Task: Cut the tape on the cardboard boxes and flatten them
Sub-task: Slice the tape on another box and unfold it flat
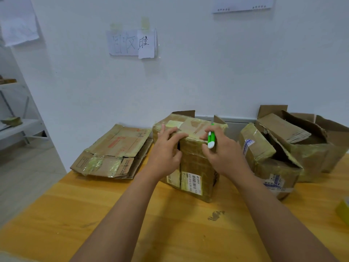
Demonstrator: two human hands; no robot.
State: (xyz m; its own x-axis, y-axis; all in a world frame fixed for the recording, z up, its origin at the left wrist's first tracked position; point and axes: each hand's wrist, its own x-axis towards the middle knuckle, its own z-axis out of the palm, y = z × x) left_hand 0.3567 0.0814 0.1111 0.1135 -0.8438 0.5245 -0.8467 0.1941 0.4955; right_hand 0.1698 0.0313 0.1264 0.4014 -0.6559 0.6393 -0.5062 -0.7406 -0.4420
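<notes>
Two bare forearms reach in from the bottom edge, with no sleeves showing along their visible length. The left hand (166, 148) and the right hand (224, 152) wear no gloves. No rings, watch or wristbands show on the fingers or wrists. The nails look short.

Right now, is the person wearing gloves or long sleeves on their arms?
No. The left hand and the right hand are both bare, with no gloves, rings or watch showing. Both forearms are uncovered too; no sleeve reaches into the picture.
</notes>
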